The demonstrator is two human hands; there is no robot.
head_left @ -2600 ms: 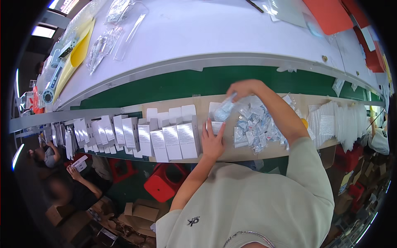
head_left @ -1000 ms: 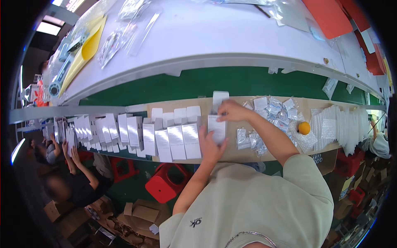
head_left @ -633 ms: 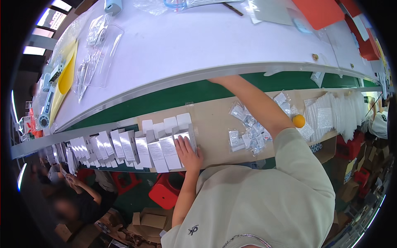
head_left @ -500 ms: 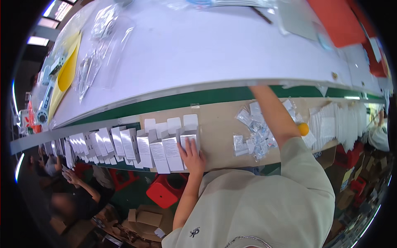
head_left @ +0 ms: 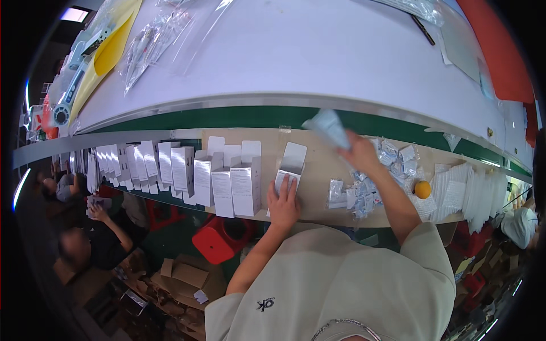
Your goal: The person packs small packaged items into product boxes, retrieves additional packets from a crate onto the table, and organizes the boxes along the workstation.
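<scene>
My left hand (head_left: 284, 206) grips a white carton (head_left: 291, 166), its fingers lying over the carton's near side. The carton stands apart from the row with its top flap raised. To the right, my right hand (head_left: 359, 153) holds a pale blue-and-white packet (head_left: 330, 131), smeared by motion, above the tan bench. Left of my left hand, several open white cartons (head_left: 245, 184) stand side by side, flaps up. Near my right forearm lies a heap of small clear bags with white and blue contents (head_left: 364, 196).
A raised white shelf (head_left: 284, 62) spans the far side. Right of the bags are a round orange object (head_left: 422, 190) and a stack of white padded sheets (head_left: 455, 193). A red stool (head_left: 219, 241) stands below the bench. Another person (head_left: 105, 238) sits at lower left.
My left hand has shifted right, with a carton now apart from the row. My right hand has drawn back from under the shelf and now carries the pale blue-and-white packet.
</scene>
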